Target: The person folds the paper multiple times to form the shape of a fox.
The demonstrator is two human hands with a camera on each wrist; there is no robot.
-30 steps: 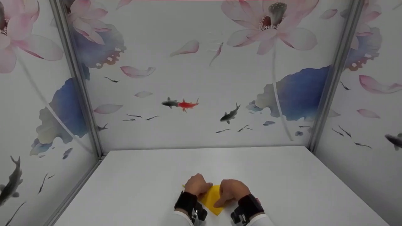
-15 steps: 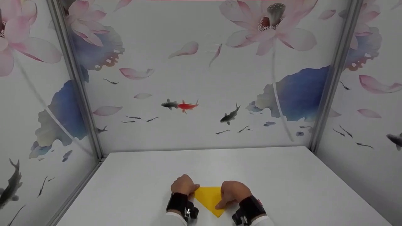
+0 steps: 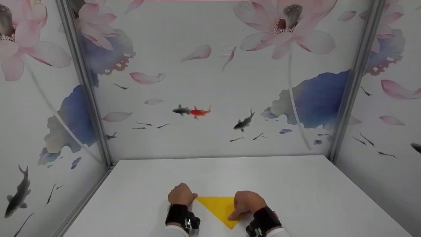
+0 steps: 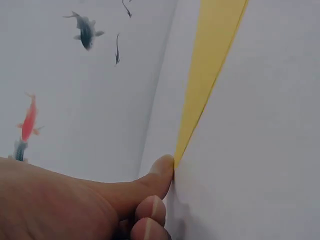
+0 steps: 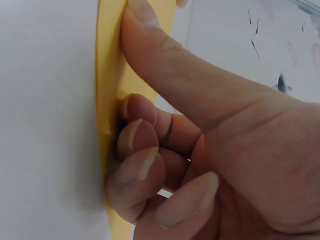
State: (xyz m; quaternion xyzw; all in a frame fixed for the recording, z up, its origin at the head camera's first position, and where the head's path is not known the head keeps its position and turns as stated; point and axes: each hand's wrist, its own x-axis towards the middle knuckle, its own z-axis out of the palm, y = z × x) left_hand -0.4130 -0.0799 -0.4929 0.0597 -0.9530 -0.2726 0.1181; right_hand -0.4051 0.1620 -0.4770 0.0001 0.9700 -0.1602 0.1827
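Note:
A folded sheet of yellow paper (image 3: 217, 208) lies on the white table as a triangle, its point toward me. My left hand (image 3: 182, 194) is at its far left corner; in the left wrist view the thumb (image 4: 161, 167) meets the narrow tip of the paper (image 4: 202, 70), with other fingers curled below. The index fingertip is hidden there. On the right side my right hand (image 3: 250, 202) covers part of the sheet. Seen from the right wrist, the thumb (image 5: 145, 30) presses on the paper (image 5: 106, 55) and the curled fingers rest against it.
White table (image 3: 148, 177) surrounds the paper. A back wall (image 3: 204, 138) and two side walls with printed lotus flowers and fish enclose it, joined by metal posts (image 3: 93, 125). Each wrist wears a black strap (image 3: 177, 214) with a small camera.
My left hand has slid left along the far edge of the yellow paper to its corner, uncovering more of the sheet. The right hand stays nearly in place on the paper.

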